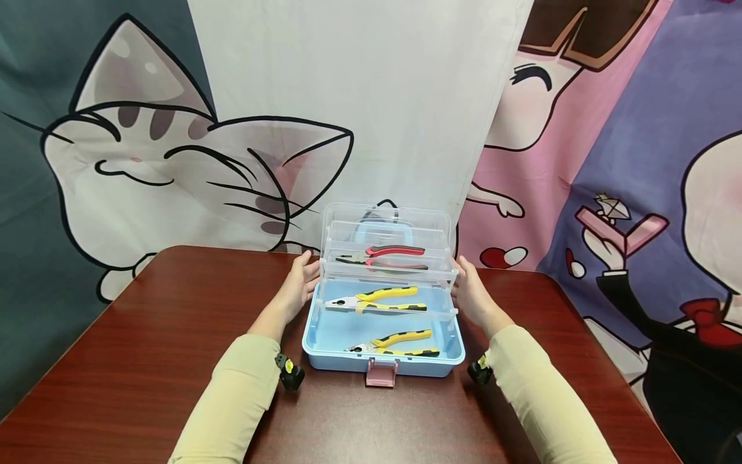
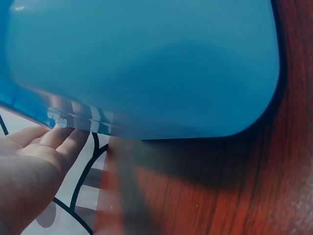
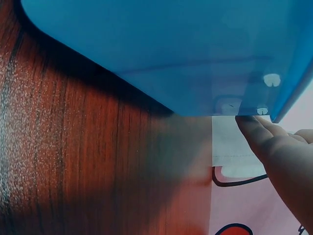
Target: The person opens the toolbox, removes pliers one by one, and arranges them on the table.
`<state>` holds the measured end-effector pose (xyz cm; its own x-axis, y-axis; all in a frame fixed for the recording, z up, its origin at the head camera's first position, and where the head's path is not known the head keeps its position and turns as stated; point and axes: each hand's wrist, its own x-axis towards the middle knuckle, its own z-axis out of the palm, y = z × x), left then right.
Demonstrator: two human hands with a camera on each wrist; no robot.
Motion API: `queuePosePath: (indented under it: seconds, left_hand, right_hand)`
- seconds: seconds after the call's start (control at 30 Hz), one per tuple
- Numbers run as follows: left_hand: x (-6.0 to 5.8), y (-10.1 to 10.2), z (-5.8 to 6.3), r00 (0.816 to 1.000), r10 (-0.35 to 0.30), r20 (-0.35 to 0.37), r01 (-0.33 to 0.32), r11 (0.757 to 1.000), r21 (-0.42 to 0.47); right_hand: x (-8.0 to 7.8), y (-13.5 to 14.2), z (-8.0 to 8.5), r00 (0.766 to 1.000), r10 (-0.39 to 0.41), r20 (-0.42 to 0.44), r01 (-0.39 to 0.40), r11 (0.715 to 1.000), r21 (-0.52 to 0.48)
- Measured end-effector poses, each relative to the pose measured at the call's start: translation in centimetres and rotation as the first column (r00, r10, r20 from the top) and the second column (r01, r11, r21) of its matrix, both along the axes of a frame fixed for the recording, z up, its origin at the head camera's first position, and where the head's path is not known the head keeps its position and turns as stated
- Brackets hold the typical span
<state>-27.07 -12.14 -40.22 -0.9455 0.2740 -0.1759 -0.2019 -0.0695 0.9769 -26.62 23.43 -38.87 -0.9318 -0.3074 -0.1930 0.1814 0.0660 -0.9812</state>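
Note:
An opened light blue toolbox (image 1: 379,368) stands on the table with its clear lid (image 1: 387,214) raised. Red-handled pliers (image 1: 397,250) lie in the upper clear tray. Yellow-and-black pliers (image 1: 387,294) lie in the lower clear tray, and a second yellow-and-black pair (image 1: 406,337) is in the blue base. My left hand (image 1: 298,283) is at the box's left side, its extended fingers (image 2: 73,142) against the side toward the back. On the opposite side my right hand (image 1: 472,293) touches the box with fairly straight fingers (image 3: 257,134). Some fingertips are hidden behind the box.
The box rests on a reddish-brown wooden table (image 1: 191,335), near its back edge. A pink latch (image 1: 380,374) hangs at the box's front. Behind the table hangs a cartoon-printed cloth (image 1: 406,96). A small black camera is worn on each wrist.

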Motion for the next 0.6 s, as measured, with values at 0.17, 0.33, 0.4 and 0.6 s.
queuePosePath:
  seconds: [0.17,0.33,0.4,0.6]
  left_hand:
    - [0.0,-0.01,0.0,1.0,0.002,0.007,-0.002,1.0,-0.014]
    - [0.01,-0.03,0.09,1.0,0.015,0.013,-0.014,0.999,-0.038]
    - [0.01,-0.02,0.14,1.0,0.023,0.016,-0.023,0.999,-0.049]
    - [-0.04,0.07,0.27,0.999,0.037,0.034,-0.036,0.998,-0.052]
  right_hand:
    - [-0.16,0.03,-0.12,1.0,-0.004,0.021,0.004,1.0,-0.007]
    - [-0.44,-0.06,-0.32,1.0,-0.009,0.029,0.009,1.0,-0.016]
    - [-0.56,-0.08,-0.41,0.999,-0.012,0.032,0.013,1.0,-0.018]
    - [-0.71,-0.05,-0.42,0.999,-0.012,0.043,0.013,1.0,-0.013]
